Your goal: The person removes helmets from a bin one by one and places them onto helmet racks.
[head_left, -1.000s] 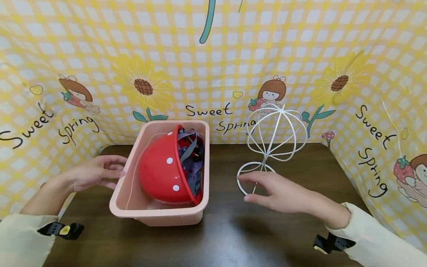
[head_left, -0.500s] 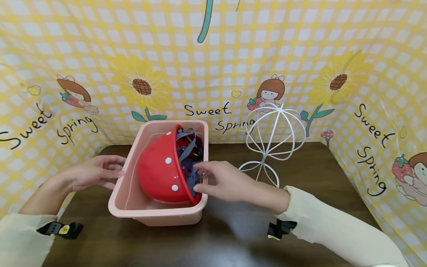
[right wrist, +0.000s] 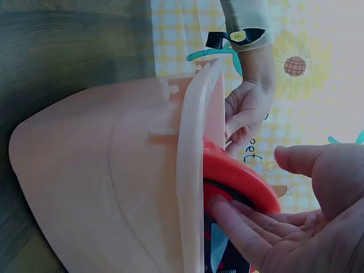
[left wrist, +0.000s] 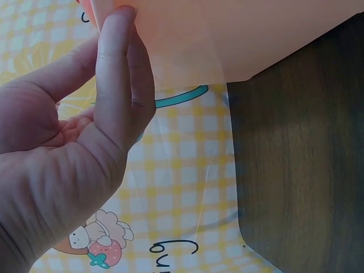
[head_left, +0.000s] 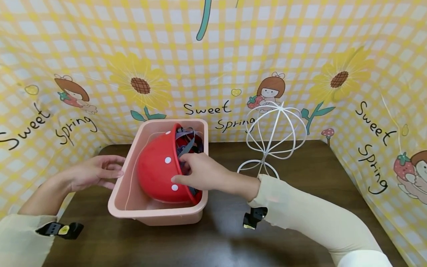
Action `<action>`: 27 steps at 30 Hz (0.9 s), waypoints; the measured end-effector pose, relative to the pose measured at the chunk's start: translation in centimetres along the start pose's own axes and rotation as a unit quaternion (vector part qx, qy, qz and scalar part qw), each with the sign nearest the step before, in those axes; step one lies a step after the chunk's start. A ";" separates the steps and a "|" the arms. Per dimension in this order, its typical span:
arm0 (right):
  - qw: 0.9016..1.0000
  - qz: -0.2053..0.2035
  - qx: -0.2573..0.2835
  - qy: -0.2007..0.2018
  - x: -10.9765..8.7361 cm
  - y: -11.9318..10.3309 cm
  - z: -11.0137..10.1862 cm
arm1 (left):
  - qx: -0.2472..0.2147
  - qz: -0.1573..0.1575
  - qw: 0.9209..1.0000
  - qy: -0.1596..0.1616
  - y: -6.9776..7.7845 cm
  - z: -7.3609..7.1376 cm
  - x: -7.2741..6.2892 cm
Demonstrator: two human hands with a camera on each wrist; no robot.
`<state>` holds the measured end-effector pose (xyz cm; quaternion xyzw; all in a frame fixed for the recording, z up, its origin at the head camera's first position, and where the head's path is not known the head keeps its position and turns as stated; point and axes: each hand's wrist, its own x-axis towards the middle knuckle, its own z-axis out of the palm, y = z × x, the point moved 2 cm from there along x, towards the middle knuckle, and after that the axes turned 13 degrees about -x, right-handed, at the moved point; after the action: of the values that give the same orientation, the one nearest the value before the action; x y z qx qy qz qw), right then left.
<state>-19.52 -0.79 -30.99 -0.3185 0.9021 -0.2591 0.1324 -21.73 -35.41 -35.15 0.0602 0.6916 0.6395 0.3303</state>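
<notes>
A red helmet with white dots (head_left: 155, 167) lies on its side in a pink plastic bin (head_left: 156, 213), its opening facing right. Grey straps (head_left: 187, 147) and dark padding show inside it. My right hand (head_left: 205, 172) straddles the helmet's rim, fingers inside the opening and thumb over the outer shell. From the right wrist view, the thumb (right wrist: 296, 159) stands apart from the red shell (right wrist: 242, 173). At the bin's left side, my left hand (head_left: 95, 172) holds the rim between thumb and fingers; the left wrist view shows its fingertips at the bin's edge (left wrist: 170, 40).
A white wire stand (head_left: 265, 153), with a round cage top and ring base, stands right of the bin; my right forearm partly covers its base. The dark wooden table (head_left: 213, 241) is enclosed by a yellow checked cloth (head_left: 207, 66) at the back and sides.
My right hand has moved left from beside the wire stand, over the bin's right rim, to the helmet's edge. My left hand stays at the bin's rim.
</notes>
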 end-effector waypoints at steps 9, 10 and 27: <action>0.998 0.048 -0.027 0.004 0.2 -1.1 1.4 | -0.002 -0.005 1.000 0.003 0.1 0.1 -0.1; 0.998 0.045 -0.034 0.009 0.2 -1.1 1.5 | -0.002 -0.005 1.000 0.003 0.1 0.1 -0.1; 0.991 0.051 0.086 0.088 0.1 -0.4 -0.4 | -0.010 -0.002 1.000 0.006 0.1 0.3 -0.2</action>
<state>-19.55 -0.95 -30.50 -0.2357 0.8997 -0.3556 0.0927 -21.49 -35.24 -35.02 0.0517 0.6872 0.6463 0.3277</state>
